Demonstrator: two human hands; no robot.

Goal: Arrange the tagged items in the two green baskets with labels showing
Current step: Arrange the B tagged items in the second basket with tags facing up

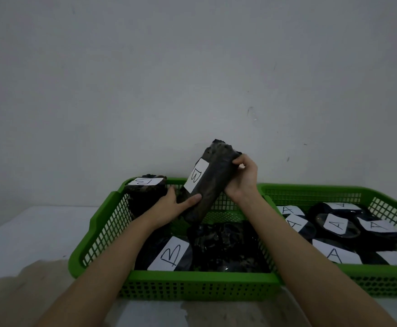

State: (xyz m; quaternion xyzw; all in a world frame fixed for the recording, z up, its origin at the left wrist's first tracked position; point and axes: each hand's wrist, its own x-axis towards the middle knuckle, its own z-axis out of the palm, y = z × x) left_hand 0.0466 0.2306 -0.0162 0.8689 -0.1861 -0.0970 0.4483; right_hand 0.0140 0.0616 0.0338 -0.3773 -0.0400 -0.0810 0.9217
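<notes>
"B" bundle (212, 178) held above left basket (103, 223).

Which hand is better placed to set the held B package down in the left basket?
Probably the left hand: it cradles the B package low, just above the left basket. The right hand only grips its raised top end.

Two bare forearms — no sleeves; left hand (169, 206), right hand (242, 179)
</notes>
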